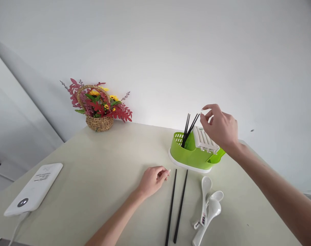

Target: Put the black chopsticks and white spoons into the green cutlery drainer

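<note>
A green cutlery holder with a white slotted insert stands on the table's far right side. Several black chopsticks lean upright inside it. My right hand hovers just above the holder, thumb and forefinger apart, nothing visibly held, fingertips close to the chopstick tops. My left hand rests on the table with its fingers loosely curled, holding nothing, right beside the upper end of two black chopsticks lying flat. White ceramic spoons lie in a small pile to the right of those.
A wicker basket of red and yellow artificial flowers stands at the back of the beige table against the white wall. A white power bank with a cable lies near the left edge.
</note>
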The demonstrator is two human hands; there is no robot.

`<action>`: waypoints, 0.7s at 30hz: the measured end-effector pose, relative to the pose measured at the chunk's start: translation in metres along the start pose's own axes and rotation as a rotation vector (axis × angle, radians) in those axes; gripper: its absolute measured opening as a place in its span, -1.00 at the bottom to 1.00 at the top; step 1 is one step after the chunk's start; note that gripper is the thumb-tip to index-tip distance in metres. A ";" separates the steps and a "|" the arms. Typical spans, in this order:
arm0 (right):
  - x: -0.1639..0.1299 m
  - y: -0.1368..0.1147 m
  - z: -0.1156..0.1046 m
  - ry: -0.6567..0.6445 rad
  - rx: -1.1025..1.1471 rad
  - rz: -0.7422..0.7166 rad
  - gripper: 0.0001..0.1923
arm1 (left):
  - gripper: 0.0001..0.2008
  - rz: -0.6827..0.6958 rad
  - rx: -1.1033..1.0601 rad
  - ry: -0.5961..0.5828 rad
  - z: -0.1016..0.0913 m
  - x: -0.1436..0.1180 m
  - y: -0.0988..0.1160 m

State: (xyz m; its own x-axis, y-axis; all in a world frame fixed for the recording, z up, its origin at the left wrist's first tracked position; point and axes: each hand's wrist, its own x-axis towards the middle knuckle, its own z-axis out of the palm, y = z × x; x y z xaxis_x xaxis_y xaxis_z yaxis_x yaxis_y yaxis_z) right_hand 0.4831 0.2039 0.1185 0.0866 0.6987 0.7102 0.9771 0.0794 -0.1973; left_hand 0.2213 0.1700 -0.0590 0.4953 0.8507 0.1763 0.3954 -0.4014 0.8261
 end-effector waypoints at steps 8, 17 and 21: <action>-0.075 -0.022 -0.038 -0.315 0.157 -0.403 -0.74 | -0.56 0.007 -0.021 0.009 -0.002 -0.001 -0.001; -0.150 -0.037 -0.012 -0.946 -0.253 -0.211 -0.64 | -0.56 -0.010 -0.027 0.020 -0.001 -0.001 0.000; -0.165 -0.048 0.014 -0.956 -0.250 -0.076 -0.52 | -0.57 -0.019 -0.027 0.017 -0.001 -0.002 0.000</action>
State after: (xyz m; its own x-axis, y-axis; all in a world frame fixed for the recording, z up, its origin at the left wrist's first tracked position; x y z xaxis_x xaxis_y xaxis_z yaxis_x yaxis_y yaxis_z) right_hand 0.4187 0.0947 0.0008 -0.0638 0.9865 -0.1511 0.9960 0.0725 0.0525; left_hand 0.2200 0.1688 -0.0590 0.4748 0.8636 0.1694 0.3830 -0.3761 0.8437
